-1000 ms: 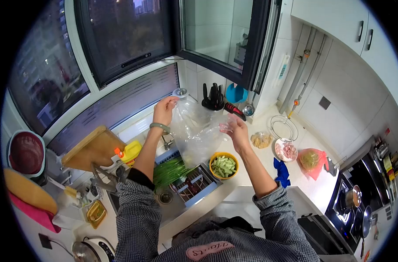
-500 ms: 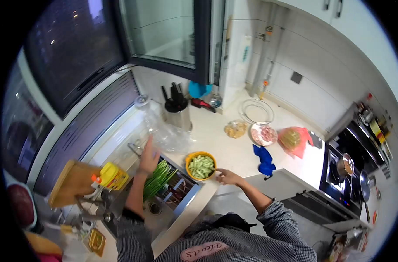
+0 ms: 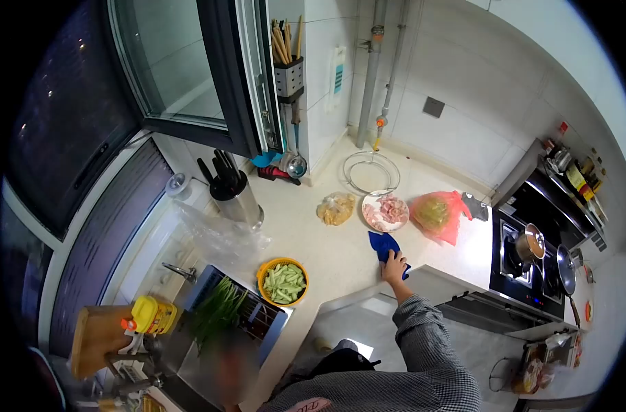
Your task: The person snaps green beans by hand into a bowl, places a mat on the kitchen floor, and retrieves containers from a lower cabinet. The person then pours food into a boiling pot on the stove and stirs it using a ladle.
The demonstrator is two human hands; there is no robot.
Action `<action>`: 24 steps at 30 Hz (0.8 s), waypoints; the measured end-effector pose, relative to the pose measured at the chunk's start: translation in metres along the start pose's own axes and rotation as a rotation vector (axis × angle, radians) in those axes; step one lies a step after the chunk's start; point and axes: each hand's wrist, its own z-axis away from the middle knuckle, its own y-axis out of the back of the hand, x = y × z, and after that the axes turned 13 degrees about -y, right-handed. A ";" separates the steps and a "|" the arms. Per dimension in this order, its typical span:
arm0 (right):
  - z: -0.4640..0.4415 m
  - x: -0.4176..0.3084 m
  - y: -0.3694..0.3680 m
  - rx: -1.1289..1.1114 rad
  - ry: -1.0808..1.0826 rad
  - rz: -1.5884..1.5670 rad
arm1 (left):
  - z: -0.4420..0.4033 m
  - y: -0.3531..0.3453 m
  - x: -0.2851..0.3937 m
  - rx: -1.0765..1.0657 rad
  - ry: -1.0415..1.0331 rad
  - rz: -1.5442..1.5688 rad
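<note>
My right hand [image 3: 395, 266] is on a crumpled dark blue cloth [image 3: 383, 242] at the counter's front edge, its fingers closed on the fabric. Low over the sink, my left hand [image 3: 232, 367] is a blur and its fingers cannot be made out. Beyond it, green leafy stalks [image 3: 217, 309] lie on the rack across the sink. A yellow basket [image 3: 260, 280] of pale green cut vegetable pieces [image 3: 285, 283] stands on the counter between my hands. Behind the cloth sits a plate [image 3: 372, 221] of sliced raw meat [image 3: 390, 210].
A bag of yellowish food [image 3: 335, 208] and a pink bag [image 3: 450, 223] flank the plate. Behind it lies a wire ring stand [image 3: 354, 180]. A knife block [image 3: 241, 202] and clear plastic bag [image 3: 220, 237] stand left. The stove holds a pot [image 3: 530, 242] and a pan [image 3: 565, 271].
My right hand has left the basket's rim, moved right and taken hold of the blue cloth. My left hand has dropped from above the stalks towards me. The view has shifted right.
</note>
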 end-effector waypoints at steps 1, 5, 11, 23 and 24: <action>0.002 -0.001 -0.009 0.001 0.062 -0.013 | 0.001 -0.003 0.003 0.004 0.003 0.018; 0.018 -0.012 -0.025 -0.267 0.201 -0.415 | -0.014 -0.027 0.031 -0.052 -0.044 0.132; 0.161 -0.098 0.067 -1.286 0.113 -0.783 | -0.054 -0.092 0.145 -0.042 -0.592 0.047; 0.236 -0.091 0.129 -1.989 -0.272 -1.213 | -0.058 -0.134 0.171 0.325 -0.620 0.130; 0.231 -0.086 0.130 -1.921 -0.294 -1.186 | -0.057 -0.136 0.179 0.262 -0.544 0.105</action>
